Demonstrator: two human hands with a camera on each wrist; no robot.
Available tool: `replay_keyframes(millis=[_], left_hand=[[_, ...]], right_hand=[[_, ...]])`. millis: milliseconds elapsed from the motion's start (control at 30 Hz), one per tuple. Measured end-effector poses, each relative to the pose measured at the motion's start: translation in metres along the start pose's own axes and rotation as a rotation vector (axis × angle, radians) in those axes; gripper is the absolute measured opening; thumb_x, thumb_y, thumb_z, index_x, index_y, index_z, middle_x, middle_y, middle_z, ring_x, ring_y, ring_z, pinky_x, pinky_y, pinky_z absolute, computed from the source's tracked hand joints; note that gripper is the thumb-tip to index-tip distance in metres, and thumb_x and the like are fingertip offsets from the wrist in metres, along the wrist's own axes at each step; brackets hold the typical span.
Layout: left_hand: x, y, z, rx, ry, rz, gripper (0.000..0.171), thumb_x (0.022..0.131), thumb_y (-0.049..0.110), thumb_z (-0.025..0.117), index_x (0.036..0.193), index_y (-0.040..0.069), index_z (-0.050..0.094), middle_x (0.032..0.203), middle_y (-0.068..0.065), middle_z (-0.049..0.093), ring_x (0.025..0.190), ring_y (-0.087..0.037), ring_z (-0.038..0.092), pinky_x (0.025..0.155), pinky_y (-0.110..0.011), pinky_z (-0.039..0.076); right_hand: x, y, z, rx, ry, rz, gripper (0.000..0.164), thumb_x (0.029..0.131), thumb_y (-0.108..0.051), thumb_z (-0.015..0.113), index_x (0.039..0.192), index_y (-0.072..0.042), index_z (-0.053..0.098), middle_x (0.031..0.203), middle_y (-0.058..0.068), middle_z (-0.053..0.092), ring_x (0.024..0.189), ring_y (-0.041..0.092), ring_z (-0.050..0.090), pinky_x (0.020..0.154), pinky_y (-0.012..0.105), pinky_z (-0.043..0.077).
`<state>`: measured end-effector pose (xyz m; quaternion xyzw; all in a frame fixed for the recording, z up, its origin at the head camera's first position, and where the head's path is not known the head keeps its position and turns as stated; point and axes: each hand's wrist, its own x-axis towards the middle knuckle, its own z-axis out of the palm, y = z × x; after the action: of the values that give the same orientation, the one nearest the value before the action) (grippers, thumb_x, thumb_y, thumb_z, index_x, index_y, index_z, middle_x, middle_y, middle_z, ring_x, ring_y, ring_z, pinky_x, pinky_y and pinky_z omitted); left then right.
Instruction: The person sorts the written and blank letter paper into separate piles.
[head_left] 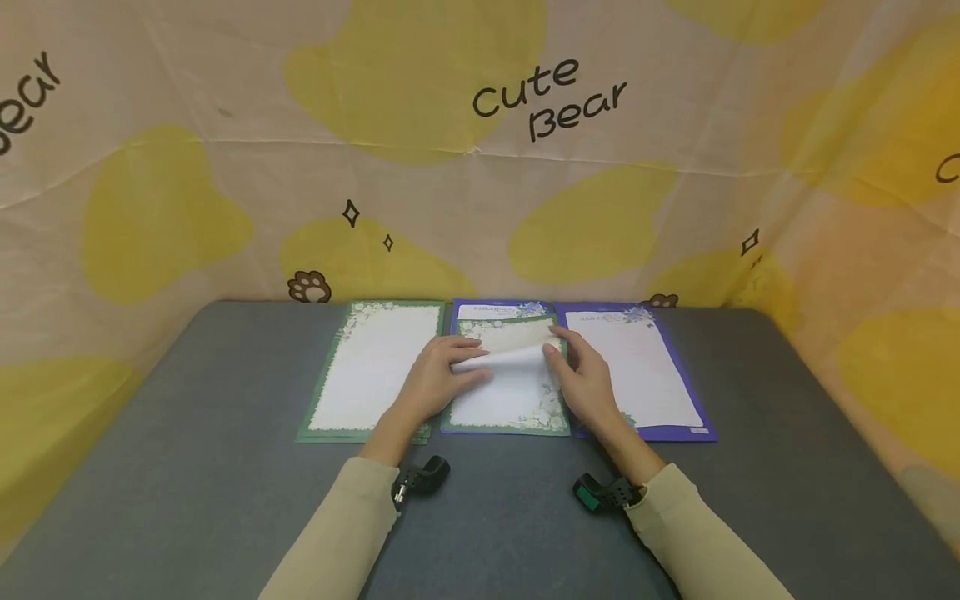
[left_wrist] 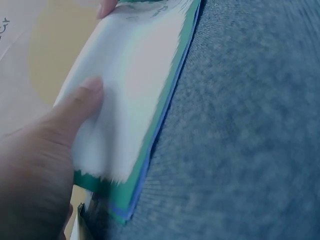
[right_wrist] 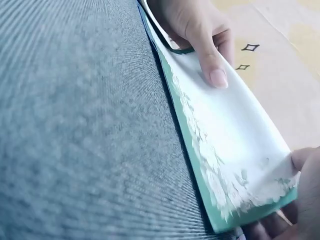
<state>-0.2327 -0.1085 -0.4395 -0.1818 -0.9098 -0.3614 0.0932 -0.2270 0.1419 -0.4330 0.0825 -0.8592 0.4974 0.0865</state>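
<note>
Both hands hold a green-bordered sheet of floral stationery paper (head_left: 498, 404) at the middle of the table; it bends upward in a crosswise curve. The left hand (head_left: 433, 377) pinches its left side, thumb on the front face and fingers behind. On the right side, the right hand (head_left: 588, 382) grips the sheet with its thumb on the front and fingers at the back. Beneath lies a purple-bordered sheet (head_left: 487, 312), its top strip showing. In the right wrist view the sheet's floral corner (right_wrist: 225, 200) lies beside the right hand (right_wrist: 311, 195).
Green-bordered sheets (head_left: 375, 375) lie in a stack to the left. A purple-bordered sheet (head_left: 637, 367) lies to the right, a bit of green showing at its lower left. The dark grey table (head_left: 480, 533) ends at a patterned cloth backdrop (head_left: 420, 192).
</note>
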Motion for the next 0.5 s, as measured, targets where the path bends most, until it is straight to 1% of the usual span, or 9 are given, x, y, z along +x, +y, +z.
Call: replay_keyframes(millis=[100, 200, 267, 333, 400, 433, 467, 500], left_hand=[[-0.0001, 0.0016, 0.0000, 0.013, -0.034, 0.007, 0.043, 0.085, 0.038, 0.080, 0.123, 0.018, 0.075, 0.135, -0.004, 0.068, 0.131, -0.028, 0.057, 0.115, -0.049, 0.041], [-0.0012, 0.0030, -0.0001, 0.054, -0.075, 0.007, 0.051, 0.084, 0.043, 0.080, 0.128, 0.018, 0.072, 0.139, -0.003, 0.066, 0.133, -0.028, 0.056, 0.115, -0.049, 0.042], [-0.0020, 0.0035, -0.0002, 0.078, -0.094, -0.007, 0.057, 0.084, 0.047, 0.080, 0.132, 0.018, 0.069, 0.144, -0.003, 0.062, 0.136, -0.029, 0.053, 0.117, -0.049, 0.041], [-0.0021, 0.0038, -0.0005, 0.093, -0.090, -0.017, 0.062, 0.085, 0.050, 0.078, 0.136, 0.017, 0.066, 0.150, -0.005, 0.056, 0.141, -0.031, 0.048, 0.119, -0.051, 0.037], [-0.0019, 0.0036, -0.0010, 0.089, -0.048, -0.043, 0.062, 0.089, 0.050, 0.074, 0.139, 0.016, 0.063, 0.152, -0.008, 0.054, 0.145, -0.033, 0.045, 0.123, -0.053, 0.031], [-0.0017, 0.0034, -0.0014, 0.073, -0.009, -0.072, 0.061, 0.091, 0.050, 0.071, 0.140, 0.014, 0.061, 0.152, -0.009, 0.054, 0.145, -0.033, 0.044, 0.125, -0.054, 0.028], [-0.0015, 0.0031, -0.0018, 0.049, 0.036, -0.109, 0.060, 0.094, 0.050, 0.068, 0.141, 0.013, 0.060, 0.150, -0.010, 0.056, 0.144, -0.033, 0.046, 0.126, -0.054, 0.025], [-0.0014, 0.0029, -0.0023, 0.012, 0.083, -0.150, 0.058, 0.096, 0.049, 0.065, 0.141, 0.012, 0.060, 0.146, -0.011, 0.059, 0.143, -0.034, 0.048, 0.126, -0.055, 0.025]], right_hand=[[-0.0003, -0.0009, 0.0002, 0.074, 0.011, 0.001, 0.041, 0.102, -0.027, 0.060, 0.141, -0.013, 0.059, 0.147, 0.015, 0.058, 0.138, 0.033, 0.055, 0.115, 0.052, 0.044], [-0.0013, -0.0013, -0.0003, 0.101, 0.005, 0.006, 0.038, 0.101, -0.021, 0.062, 0.138, -0.012, 0.062, 0.149, 0.013, 0.057, 0.145, 0.032, 0.046, 0.120, 0.052, 0.037], [-0.0022, -0.0012, -0.0008, 0.113, -0.006, 0.016, 0.038, 0.101, -0.019, 0.061, 0.139, -0.013, 0.062, 0.149, 0.012, 0.056, 0.148, 0.033, 0.042, 0.119, 0.053, 0.039], [-0.0030, -0.0014, -0.0011, 0.128, -0.013, 0.023, 0.038, 0.101, -0.018, 0.060, 0.139, -0.014, 0.061, 0.150, 0.011, 0.055, 0.148, 0.034, 0.042, 0.115, 0.054, 0.042], [-0.0033, -0.0022, -0.0012, 0.148, -0.014, 0.023, 0.039, 0.101, -0.018, 0.060, 0.140, -0.016, 0.061, 0.150, 0.008, 0.056, 0.147, 0.033, 0.043, 0.113, 0.052, 0.045], [-0.0032, -0.0028, -0.0011, 0.162, -0.009, 0.017, 0.039, 0.101, -0.017, 0.060, 0.140, -0.016, 0.061, 0.150, 0.007, 0.056, 0.140, 0.034, 0.052, 0.108, 0.051, 0.050], [-0.0032, -0.0033, -0.0010, 0.174, -0.004, 0.010, 0.039, 0.101, -0.017, 0.061, 0.140, -0.016, 0.061, 0.150, 0.006, 0.057, 0.137, 0.030, 0.054, 0.105, 0.047, 0.052], [-0.0031, -0.0040, -0.0009, 0.186, 0.004, 0.003, 0.039, 0.101, -0.016, 0.061, 0.140, -0.016, 0.061, 0.149, 0.005, 0.058, 0.127, 0.028, 0.063, 0.102, 0.042, 0.054]])
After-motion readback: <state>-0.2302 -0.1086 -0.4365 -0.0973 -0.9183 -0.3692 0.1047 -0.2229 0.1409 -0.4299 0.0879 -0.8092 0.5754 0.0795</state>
